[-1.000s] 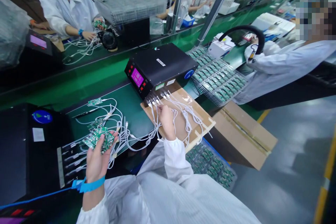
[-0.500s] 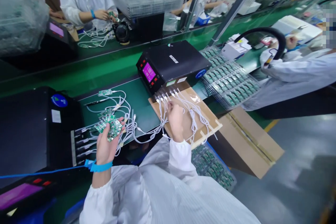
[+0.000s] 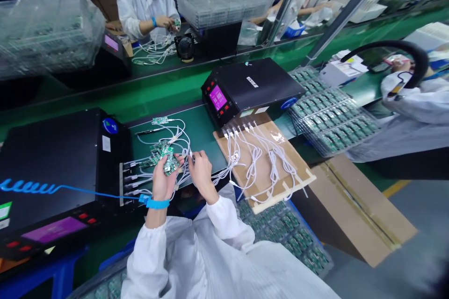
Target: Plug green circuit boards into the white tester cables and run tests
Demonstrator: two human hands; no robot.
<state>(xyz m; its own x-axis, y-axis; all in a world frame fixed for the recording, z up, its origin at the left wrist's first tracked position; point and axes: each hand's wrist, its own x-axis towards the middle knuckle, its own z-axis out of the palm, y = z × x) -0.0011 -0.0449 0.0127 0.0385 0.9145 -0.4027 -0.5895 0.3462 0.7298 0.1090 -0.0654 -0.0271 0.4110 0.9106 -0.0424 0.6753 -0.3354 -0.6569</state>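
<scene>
My left hand [image 3: 164, 183], a blue wrist strap [image 3: 157, 203] on its wrist, is closed around a few green circuit boards [image 3: 171, 162] held above the cables. Close to its right, my right hand [image 3: 201, 171] has its fingers pinched on a white cable [image 3: 190, 151]; the cable's end is partly hidden by the fingers. More white cables [image 3: 183, 124] loop over the green bench around both hands. One circuit board [image 3: 160, 120] lies at the back of that bundle, joined to a cable.
A black tester [image 3: 259, 86] with a lit screen stands ahead, cables plugged into it over a cardboard sheet [image 3: 263, 168]. Another black tester [image 3: 66, 159] is at left. Trays of boards [image 3: 333, 112] lie at right, above a cardboard box [image 3: 358, 210]. A co-worker [image 3: 145, 7] sits opposite.
My right hand has left the plugs at the front tester and come left, beside my left hand and the cables. My left hand still holds the boards. The view has turned left.
</scene>
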